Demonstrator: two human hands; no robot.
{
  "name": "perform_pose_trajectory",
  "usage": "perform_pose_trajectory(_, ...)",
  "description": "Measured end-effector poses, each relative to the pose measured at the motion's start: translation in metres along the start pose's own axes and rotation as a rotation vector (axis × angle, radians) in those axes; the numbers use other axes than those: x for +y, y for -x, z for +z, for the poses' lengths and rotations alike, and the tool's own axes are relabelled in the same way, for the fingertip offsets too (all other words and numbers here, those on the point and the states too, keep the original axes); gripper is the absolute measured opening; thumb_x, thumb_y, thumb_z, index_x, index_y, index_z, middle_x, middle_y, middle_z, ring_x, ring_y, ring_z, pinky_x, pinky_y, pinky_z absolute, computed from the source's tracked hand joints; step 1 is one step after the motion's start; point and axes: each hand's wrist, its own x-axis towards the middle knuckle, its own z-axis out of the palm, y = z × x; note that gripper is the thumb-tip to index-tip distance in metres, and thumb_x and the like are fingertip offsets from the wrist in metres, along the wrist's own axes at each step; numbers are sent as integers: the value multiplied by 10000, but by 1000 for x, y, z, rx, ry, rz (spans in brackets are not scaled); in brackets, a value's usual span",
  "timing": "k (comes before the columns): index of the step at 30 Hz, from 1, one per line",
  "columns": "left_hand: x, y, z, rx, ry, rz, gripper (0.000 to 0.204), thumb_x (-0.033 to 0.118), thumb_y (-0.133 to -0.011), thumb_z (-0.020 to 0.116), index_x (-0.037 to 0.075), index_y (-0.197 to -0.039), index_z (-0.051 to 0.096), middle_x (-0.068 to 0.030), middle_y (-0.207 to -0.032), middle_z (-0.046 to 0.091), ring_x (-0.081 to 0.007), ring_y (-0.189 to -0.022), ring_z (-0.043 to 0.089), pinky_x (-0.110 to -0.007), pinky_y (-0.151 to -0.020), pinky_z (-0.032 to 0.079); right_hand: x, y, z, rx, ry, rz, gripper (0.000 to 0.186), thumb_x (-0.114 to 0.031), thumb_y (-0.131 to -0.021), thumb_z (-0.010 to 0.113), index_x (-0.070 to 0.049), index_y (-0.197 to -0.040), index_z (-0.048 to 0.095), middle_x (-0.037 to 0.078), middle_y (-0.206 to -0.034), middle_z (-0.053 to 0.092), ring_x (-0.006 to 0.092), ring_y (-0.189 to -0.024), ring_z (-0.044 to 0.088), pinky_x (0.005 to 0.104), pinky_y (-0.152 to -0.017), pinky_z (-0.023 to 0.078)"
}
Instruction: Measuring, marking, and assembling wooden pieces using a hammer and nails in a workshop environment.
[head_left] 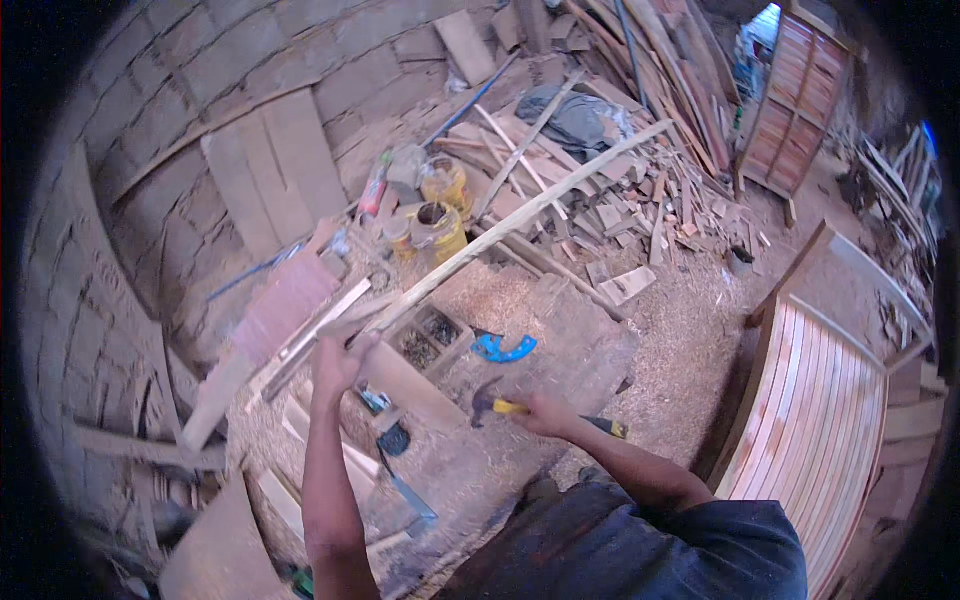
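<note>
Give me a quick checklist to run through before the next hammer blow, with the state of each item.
1. Hammer gripped: ok; the right hand closes around its handle, whose end juts out behind.
2. Left hand away from the hammer head: ok; there is a plain gap between them.
3. Left hand's hold on the long wooden strip: cannot tell; the fingers are blurred by its near end.
4. Work surface clear: not ok; a blue curved object and shavings lie there.
5. Nails in the divided box: cannot tell; contents too small to identify.
</note>
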Motion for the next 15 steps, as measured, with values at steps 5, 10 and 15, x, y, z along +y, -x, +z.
perform_pose_trajectory(5, -51, -68, 3, -263, 146, 2, 386, 316, -993, 823, 10, -1228, 828, -110, -1087, 838, -176, -982, 743, -343, -920, 570, 54, -16, 56, -176, 158, 212, 516, -407, -966, 697, -270, -1463, 698, 188, -1133, 793, 435, -1003, 760, 579, -879, 599)
perform_pose_trajectory(10, -123, -97, 34, -454, 135, -132, 373, 315, -1017, 792, -5, -1205, 832, -95, -1066, 832, -169, -985, 736, -339, -934, 560, 76, -25, 87, -124, 202, 285, 523, -353, -951, 702, -280, -1468, 693, 173, -1119, 784, 425, -1000, 763, 579, -875, 604)
perform_pose_trajectory(15, -193, -109, 59, -586, -177, -236, 452, 395, -1018, 761, -17, -1196, 817, -152, -946, 792, -211, -921, 719, -355, -908, 557, 80, -3, 78, -24, 156, 377, 485, -269, -956, 701, -296, -1441, 711, 124, -1275, 744, 380, -1207, 705, 526, -952, 604)
